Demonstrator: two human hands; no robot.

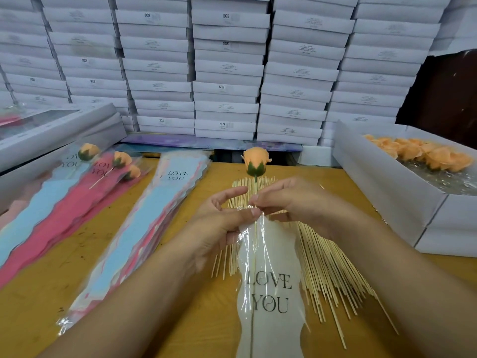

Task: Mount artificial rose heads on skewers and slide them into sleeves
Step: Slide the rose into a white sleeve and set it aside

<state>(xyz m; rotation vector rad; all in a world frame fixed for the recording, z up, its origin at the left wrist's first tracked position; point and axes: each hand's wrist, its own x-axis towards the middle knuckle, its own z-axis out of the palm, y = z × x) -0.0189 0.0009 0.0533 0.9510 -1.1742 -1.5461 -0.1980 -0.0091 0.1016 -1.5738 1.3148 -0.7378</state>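
An orange rose head point(255, 160) with a green calyx sits on a thin skewer point(256, 188) that runs down into a clear and white sleeve point(268, 275) printed "LOVE YOU". My left hand point(219, 223) pinches the sleeve's upper edge between thumb and fingers. My right hand point(296, 202) pinches the skewer just above the sleeve's mouth. The rose head stands above the sleeve, outside it. A heap of bare skewers point(333, 267) lies on the table under both hands.
A stack of blue and pink sleeves point(165, 202) lies left of centre. Three sleeved roses point(113, 164) rest on pink sleeves at far left. An open white box of orange rose heads point(426, 155) stands at right. White boxes point(227, 73) are stacked along the back.
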